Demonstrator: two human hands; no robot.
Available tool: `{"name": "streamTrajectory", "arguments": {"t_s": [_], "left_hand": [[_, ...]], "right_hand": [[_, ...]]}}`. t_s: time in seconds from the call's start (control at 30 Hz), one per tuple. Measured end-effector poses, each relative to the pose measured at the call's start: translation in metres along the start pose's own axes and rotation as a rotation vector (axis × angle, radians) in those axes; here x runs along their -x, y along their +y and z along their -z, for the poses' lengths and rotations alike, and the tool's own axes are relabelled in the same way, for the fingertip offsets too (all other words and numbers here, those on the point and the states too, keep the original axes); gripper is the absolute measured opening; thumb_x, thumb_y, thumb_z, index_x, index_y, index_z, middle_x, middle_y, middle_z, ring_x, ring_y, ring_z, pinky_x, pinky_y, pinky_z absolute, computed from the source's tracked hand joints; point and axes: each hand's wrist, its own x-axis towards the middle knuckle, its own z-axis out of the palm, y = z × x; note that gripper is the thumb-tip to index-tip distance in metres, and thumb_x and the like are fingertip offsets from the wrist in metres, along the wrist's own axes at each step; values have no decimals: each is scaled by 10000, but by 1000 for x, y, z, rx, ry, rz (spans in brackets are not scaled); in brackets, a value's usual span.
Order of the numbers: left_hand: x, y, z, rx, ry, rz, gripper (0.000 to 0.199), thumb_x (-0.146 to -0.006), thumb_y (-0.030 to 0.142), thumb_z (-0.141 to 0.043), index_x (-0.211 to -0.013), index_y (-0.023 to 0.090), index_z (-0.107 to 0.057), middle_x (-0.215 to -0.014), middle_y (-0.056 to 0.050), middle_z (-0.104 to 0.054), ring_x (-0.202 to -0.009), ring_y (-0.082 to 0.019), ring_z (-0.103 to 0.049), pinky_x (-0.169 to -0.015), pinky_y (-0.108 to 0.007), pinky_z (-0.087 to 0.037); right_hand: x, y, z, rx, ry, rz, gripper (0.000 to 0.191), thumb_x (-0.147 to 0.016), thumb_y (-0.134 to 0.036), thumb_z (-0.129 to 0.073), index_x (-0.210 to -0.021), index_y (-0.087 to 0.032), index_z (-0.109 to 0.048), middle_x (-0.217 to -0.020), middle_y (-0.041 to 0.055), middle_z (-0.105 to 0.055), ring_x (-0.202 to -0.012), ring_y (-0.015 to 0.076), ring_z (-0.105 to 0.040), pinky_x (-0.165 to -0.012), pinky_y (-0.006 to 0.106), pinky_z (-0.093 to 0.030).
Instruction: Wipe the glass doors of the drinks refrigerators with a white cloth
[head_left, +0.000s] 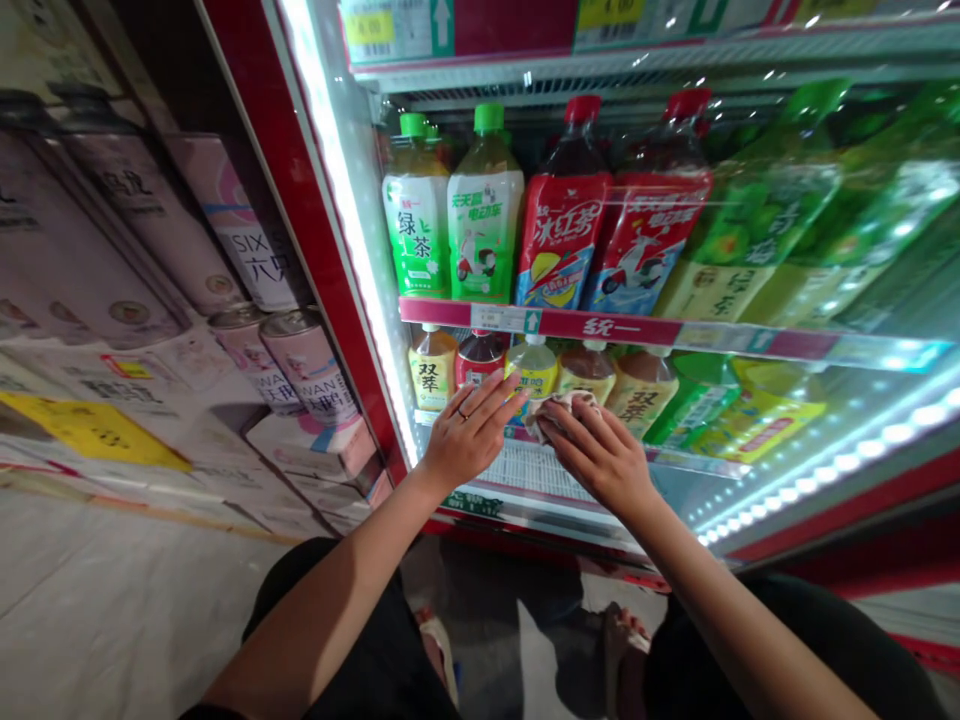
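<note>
My left hand, with a ring on one finger, is raised before the lower row of bottles, its fingers extended and holding nothing. Just to its right, my right hand has its fingers over a crumpled whitish cloth. Behind my fingertips stands a bottle with a yellow label. A dark red bottle and a pale yellow one are left of it. Whether the cloth touches a bottle or glass cannot be made out.
A lit cooler has a red shelf strip below green tea bottles and red tea bottles. Pink cans and boxes stand left of its red frame. My feet are on the floor below.
</note>
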Motion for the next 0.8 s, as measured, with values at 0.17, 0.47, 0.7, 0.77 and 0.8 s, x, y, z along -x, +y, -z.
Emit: {"name": "streamTrajectory", "arguments": {"t_s": [0.17,0.47,0.7,0.77,0.8], "left_hand": [[-2,5,0,11,-10,-22,746,-1002,75,-480,-1718,200,-308,-1699,-39,-490,-1663,-137,-292,-1390,-355,-255],[-4,8,-4,32,-10,-23,701,-1008,68,-486,-1688,195,-378,-1681,-47,-515,-1659,-139,-304,-1392,-353,-239],[0,8,-7,36,-31,-10,754,-1010,63,-494,-1721,221,-301,-1701,-42,-486,-1658,-140,-304,-1395,-352,-229],[0,9,-8,39,-44,-10,757,-1013,64,-483,-1726,226,-287,-1705,-42,-476,-1646,-151,-337,-1394,-362,-238],[0,10,-9,42,-49,-15,752,-1014,66,-478,-1725,222,-290,-1704,-42,-477,-1645,-152,-339,-1395,-364,-240]], "right_hand": [[0,1,5,12,-9,-1,429,-1031,-160,-680,-1451,-244,-663,-1472,62,-727,-1472,236,-600,-1221,418,-495],[-11,-5,12,16,14,-53,332,-1031,-275,-698,-1358,-226,-714,-1441,58,-748,-1435,251,-626,-1225,425,-473],[-3,3,18,35,96,-110,315,-1006,-156,-711,-1321,-166,-709,-1408,111,-761,-1487,283,-581,-1217,449,-497],[-1,2,17,1,73,-78,299,-1021,-109,-665,-1314,-151,-709,-1416,116,-755,-1494,277,-578,-1213,442,-513],[-2,1,17,-16,56,-55,308,-1027,-90,-642,-1320,-153,-708,-1429,111,-748,-1495,271,-579,-1213,437,-519]]}}
